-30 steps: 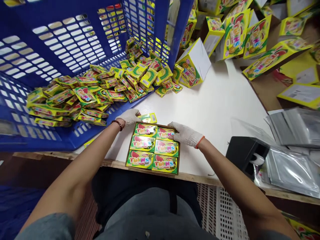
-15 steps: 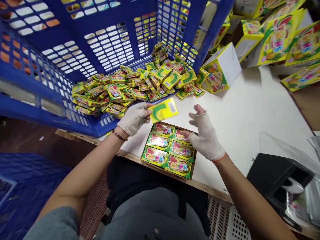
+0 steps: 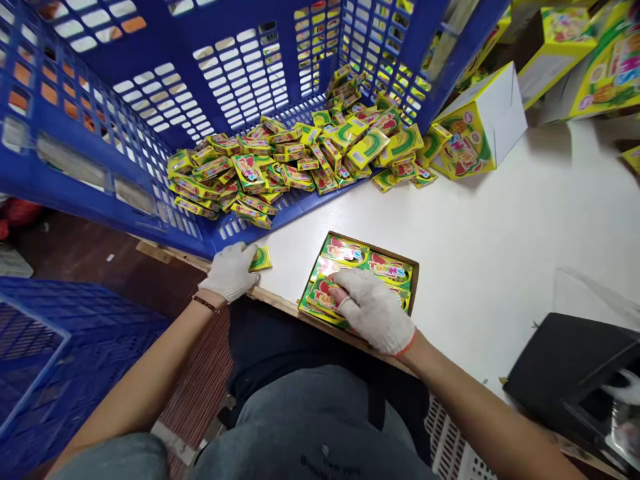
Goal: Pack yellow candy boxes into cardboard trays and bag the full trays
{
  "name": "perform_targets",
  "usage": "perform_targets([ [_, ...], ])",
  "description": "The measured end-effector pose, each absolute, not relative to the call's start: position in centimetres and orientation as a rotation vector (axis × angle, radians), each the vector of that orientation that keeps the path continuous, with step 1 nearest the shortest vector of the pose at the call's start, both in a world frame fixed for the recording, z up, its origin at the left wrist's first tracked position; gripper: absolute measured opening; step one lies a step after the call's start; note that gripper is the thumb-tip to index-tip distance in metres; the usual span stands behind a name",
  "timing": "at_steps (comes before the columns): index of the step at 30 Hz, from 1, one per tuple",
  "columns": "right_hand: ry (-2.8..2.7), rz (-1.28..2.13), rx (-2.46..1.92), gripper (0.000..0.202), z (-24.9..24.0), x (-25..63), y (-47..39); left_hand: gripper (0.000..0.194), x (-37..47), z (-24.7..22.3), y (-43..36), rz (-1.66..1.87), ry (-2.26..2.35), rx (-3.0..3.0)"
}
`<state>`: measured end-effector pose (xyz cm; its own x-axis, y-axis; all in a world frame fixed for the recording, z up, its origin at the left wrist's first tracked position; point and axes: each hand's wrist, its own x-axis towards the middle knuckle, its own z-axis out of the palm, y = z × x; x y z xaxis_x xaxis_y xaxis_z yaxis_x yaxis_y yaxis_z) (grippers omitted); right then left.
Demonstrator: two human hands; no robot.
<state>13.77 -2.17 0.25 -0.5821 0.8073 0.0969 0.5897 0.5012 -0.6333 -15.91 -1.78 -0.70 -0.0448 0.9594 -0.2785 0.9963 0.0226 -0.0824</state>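
Note:
My left hand [image 3: 231,272], in a white fingerless glove, is closed on a small yellow-green packet [image 3: 262,258] at the table's front edge, left of the open carton. The shallow open carton [image 3: 416,280] lies tilted on the white table and holds several green and red "TWINS" packets [image 3: 389,267]. Over its lower part, my right hand [image 3: 373,310] has its thumb and fingers on a "TWINS" packet [image 3: 321,295], which sits above the others at the carton's left side. The right palm hides part of the contents.
A blue crate [image 3: 295,215] with a pile of small packets [image 3: 250,172] stands at the back left. Large yellow boxes [image 3: 465,140] are at the back right. A black box-shaped object [image 3: 555,360] stands at right.
My left hand has moved left and down from above the carton with a yellow-green packet. My right hand has come down over the carton onto a packet. The view has shifted.

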Motion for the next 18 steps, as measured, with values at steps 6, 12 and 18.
perform_targets([
  [6,-2.519,0.409,-1.315,0.029,-0.5,10.9,-4.5,0.057,-15.7,-2.3,-2.0,0.25,2.088,1.913],
  [12,-2.672,0.293,-1.258,0.044,-1.3,10.8,-4.7,0.056,-10.8,-0.4,-1.9,1.173,1.181,0.897],
  [18,-2.48,0.365,-1.137,0.045,-1.8,11.5,-4.3,0.042,-7.4,1.3,-1.8,1.211,1.035,0.571],
])
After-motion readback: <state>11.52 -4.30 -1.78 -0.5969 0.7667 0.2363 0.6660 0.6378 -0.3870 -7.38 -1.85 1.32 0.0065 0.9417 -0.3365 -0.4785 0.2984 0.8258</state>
